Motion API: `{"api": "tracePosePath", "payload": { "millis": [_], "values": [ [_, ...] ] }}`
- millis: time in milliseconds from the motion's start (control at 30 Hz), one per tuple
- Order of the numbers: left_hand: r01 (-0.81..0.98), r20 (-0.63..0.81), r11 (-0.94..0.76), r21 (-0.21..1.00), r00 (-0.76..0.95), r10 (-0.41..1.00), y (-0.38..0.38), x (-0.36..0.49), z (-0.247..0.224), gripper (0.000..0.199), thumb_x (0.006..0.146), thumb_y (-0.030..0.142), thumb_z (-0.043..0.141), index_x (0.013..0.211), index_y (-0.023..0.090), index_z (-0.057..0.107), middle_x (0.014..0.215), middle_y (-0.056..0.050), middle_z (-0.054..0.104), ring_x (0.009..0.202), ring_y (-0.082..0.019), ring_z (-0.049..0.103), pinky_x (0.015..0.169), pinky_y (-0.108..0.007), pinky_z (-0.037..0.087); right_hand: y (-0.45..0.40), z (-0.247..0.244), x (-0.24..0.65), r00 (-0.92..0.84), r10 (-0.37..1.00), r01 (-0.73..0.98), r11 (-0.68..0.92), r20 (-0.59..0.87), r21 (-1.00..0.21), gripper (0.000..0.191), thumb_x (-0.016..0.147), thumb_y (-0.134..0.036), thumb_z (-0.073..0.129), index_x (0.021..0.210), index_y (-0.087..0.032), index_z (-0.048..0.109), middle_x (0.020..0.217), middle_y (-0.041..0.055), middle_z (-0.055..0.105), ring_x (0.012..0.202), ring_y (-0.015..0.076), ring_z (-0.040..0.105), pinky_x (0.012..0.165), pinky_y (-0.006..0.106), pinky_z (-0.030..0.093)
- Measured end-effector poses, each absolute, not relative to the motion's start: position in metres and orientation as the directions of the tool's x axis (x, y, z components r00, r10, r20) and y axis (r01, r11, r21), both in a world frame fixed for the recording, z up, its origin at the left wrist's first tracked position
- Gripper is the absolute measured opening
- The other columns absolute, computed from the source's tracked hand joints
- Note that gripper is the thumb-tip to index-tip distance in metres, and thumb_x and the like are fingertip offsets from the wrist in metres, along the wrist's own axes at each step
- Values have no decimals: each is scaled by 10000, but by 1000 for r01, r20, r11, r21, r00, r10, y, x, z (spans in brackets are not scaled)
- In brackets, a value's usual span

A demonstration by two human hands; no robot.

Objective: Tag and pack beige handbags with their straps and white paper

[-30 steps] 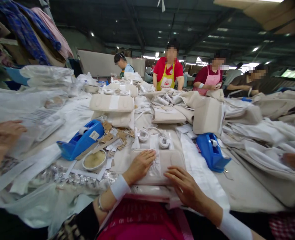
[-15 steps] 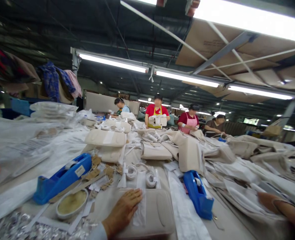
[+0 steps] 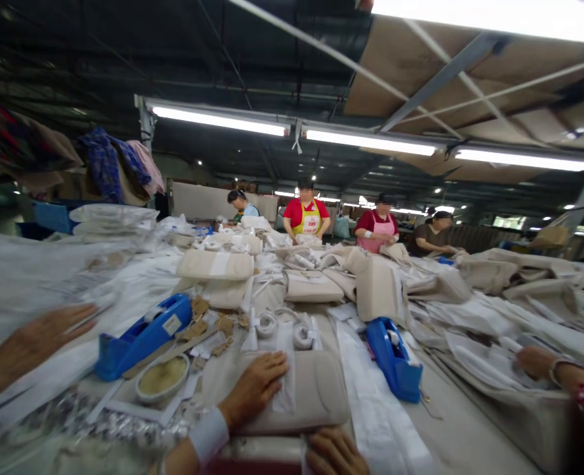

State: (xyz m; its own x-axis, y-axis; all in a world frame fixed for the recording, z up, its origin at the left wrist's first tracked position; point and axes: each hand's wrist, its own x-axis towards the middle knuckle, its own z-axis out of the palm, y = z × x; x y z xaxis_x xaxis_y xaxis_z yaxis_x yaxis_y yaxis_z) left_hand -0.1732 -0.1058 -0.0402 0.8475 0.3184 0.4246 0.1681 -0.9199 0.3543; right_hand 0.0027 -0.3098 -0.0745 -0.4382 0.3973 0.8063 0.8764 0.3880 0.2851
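A beige bag (image 3: 321,402) lies flat on the table before me, with a pale wrapping strip (image 3: 286,392) across it. My left hand (image 3: 259,389), in a grey-blue cuff, rests on the bag and strip with its fingers stretched out. At the bottom edge of the view my right hand (image 3: 335,452) shows in part, close to the bag's near edge. Its fingers are curled together, and whatever they hold is hidden. Beyond the bag sit two white-wrapped strap coils, the right coil (image 3: 303,335) nearly touching its far edge.
Blue tape dispensers, one left (image 3: 146,336) and one right (image 3: 394,359), flank the bag. A round dish (image 3: 163,379) and brown tags (image 3: 222,326) lie left. Other people's hands reach in at left (image 3: 57,333) and right (image 3: 536,361). Beige bags (image 3: 314,287) pile up beyond.
My right hand has come into view at the bottom. My left hand stays on the bag. Another person's hand reaches further in from the left. The view has shifted slightly.
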Motion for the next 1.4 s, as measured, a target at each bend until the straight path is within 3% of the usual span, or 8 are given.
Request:
{"api": "tracePosePath", "payload": {
  "millis": [100, 200, 467, 667, 1000, 1100, 1233, 1400],
  "values": [
    [158, 429, -916, 370, 845, 319, -108, -172, -36, 450, 864, 177, 611, 1310, 227, 586, 1428, -81, 523, 1356, -226, 453, 1159, -479, 342, -319, -77, -17, -421, 508, 870, 461, 751, 176, 281, 970, -147, 398, 1037, -141, 671, 1025, 109, 733, 1011, 207, 669, 825, 350, 588],
    [135, 441, -920, 368, 846, 301, -105, -169, -39, 430, 862, 193, 629, 1290, 194, 600, 1419, -101, 530, 1347, -221, 464, 1161, -457, 334, -326, -74, -33, -370, 585, 883, 463, 722, 78, 340, 950, -92, 366, 1139, -130, 646, 1133, 133, 709, 1128, 214, 631, 898, 388, 573],
    [109, 499, -933, 344, 821, 280, -102, -166, -48, 408, 881, 286, 634, 1277, 198, 604, 1416, -108, 534, 1348, -224, 461, 1150, -453, 339, -316, -69, -70, -302, 624, 891, 454, 721, -19, 377, 915, -21, 363, 1125, -124, 659, 1141, 104, 716, 1129, 206, 640, 931, 374, 559],
    [145, 460, -949, 281, 847, 266, -105, -166, -48, 418, 880, 312, 642, 1275, 180, 598, 1440, -113, 508, 1362, -230, 439, 1156, -439, 328, -320, -70, -81, -285, 643, 895, 444, 711, -43, 436, 885, 28, 342, 1164, -123, 642, 1159, 96, 710, 1160, 205, 626, 951, 379, 545],
    [161, 439, -956, 244, 861, 257, -109, -167, -48, 393, 910, 342, 601, 1269, 186, 584, 1436, -114, 512, 1365, -232, 429, 1171, -439, 301, -320, -39, -96, -306, 628, 871, 489, 715, -57, 376, 865, 6, 367, 1034, -130, 675, 998, 85, 754, 990, 177, 697, 860, 300, 556],
    [162, 451, -954, 252, 853, 264, -110, -168, -46, 400, 898, 337, 618, 1268, 191, 578, 1434, -110, 510, 1367, -237, 421, 1167, -442, 307, -307, -10, -96, -381, 629, 851, 524, 678, -8, 349, 913, -68, 360, 1041, -159, 671, 1022, 74, 746, 974, 184, 683, 863, 313, 540],
    [146, 495, -951, 272, 826, 268, -112, -170, -44, 383, 897, 270, 586, 1273, 197, 567, 1459, -111, 464, 1378, -254, 384, 1161, -451, 313, -273, 40, -83, -319, 688, 869, 486, 652, -88, 262, 946, -157, 436, 987, -210, 690, 973, 73, 700, 889, 194, 621, 749, 317, 507],
    [116, 496, -925, 361, 817, 295, -111, -170, -49, 378, 746, 71, 531, 1106, 143, 620, 1146, -117, 642, 1182, -264, 527, 1105, -434, 390, -200, 70, -43, -143, 792, 946, 286, 594, -153, 234, 919, -156, 525, 800, -228, 714, 751, 22, 650, 774, 177, 574, 738, 306, 408]
  ]
}}
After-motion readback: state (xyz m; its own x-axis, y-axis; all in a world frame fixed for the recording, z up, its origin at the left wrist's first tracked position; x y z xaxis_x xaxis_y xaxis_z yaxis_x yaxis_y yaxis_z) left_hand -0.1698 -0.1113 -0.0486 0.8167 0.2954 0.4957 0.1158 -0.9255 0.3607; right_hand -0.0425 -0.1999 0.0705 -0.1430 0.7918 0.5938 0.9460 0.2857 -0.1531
